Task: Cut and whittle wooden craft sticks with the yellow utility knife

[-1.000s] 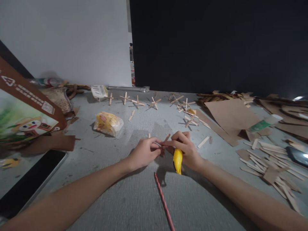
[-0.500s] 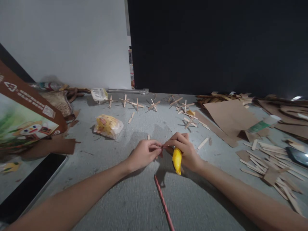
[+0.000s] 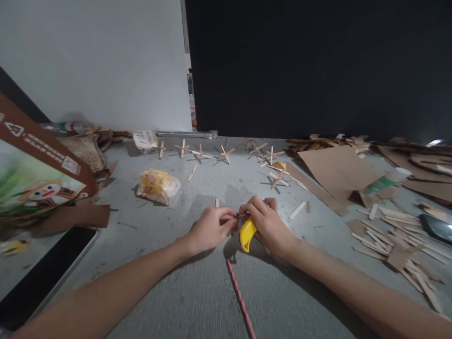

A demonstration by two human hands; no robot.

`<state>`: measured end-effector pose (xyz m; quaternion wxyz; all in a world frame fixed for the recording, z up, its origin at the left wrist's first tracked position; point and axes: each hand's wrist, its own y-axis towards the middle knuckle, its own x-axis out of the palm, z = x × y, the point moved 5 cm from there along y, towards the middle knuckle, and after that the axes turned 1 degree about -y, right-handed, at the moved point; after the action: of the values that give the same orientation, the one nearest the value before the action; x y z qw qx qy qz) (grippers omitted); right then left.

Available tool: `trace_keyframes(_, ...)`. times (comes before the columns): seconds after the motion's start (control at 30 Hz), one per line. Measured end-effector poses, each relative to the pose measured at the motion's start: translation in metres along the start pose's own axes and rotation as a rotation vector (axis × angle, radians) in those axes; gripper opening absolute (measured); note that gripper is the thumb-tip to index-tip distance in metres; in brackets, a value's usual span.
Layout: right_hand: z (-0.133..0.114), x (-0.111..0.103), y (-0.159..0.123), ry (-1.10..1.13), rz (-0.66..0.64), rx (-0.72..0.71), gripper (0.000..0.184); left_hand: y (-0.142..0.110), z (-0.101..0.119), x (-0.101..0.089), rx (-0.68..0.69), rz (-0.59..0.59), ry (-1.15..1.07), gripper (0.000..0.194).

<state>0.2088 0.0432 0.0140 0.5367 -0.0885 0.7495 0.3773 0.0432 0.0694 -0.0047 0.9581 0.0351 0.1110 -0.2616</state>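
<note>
My left hand and my right hand meet at the middle of the grey table, fingers pinched together. My right hand grips a yellow cutter, its body angled down to the left. My left hand pinches the end of a thin reddish strand, which I cannot make out clearly between the fingertips. A red twisted cord runs from under the hands toward me.
Several crossed wooden-stick pieces lie along the back. Loose sticks and brown cardboard fill the right side. A yellow snack packet lies left of centre, a printed box and a dark tablet at far left.
My right hand has turned and shifted left, swinging the yellow cutter from pointing down to slanting leftward, closer to my left hand. My left hand stays pinched in place.
</note>
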Motion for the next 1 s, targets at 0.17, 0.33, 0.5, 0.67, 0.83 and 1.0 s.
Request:
trace_keyframes(0.17, -0.001, -0.001, 0.001, -0.019, 0.028, -0.012, 0.033, -0.001, -0.002, 0.002, -0.034, 0.013, -0.074, 0.015)
trace_keyframes(0.33, -0.004, -0.001, 0.001, -0.026, 0.049, -0.027, 0.035, 0.002, -0.003, -0.004, -0.064, 0.059, -0.218, 0.032)
trace_keyframes(0.5, -0.003, -0.003, -0.001, 0.010, 0.078, -0.019, 0.032, 0.009, -0.005, -0.026, -0.033, 0.260, -0.329, 0.048)
trace_keyframes(0.67, 0.002, -0.005, -0.002, 0.098, 0.178, -0.003, 0.023, 0.009, -0.005, -0.023, -0.014, 0.230, -0.365, 0.058)
trace_keyframes(0.83, 0.004, -0.005, -0.003, 0.142, 0.249, 0.013, 0.023, 0.006, -0.004, -0.016, -0.007, 0.190, -0.319, 0.060)
trace_keyframes(1.0, 0.005, -0.008, -0.004, 0.144, 0.296, 0.040, 0.026, 0.004, -0.001, -0.012, -0.006, 0.152, -0.265, 0.054)
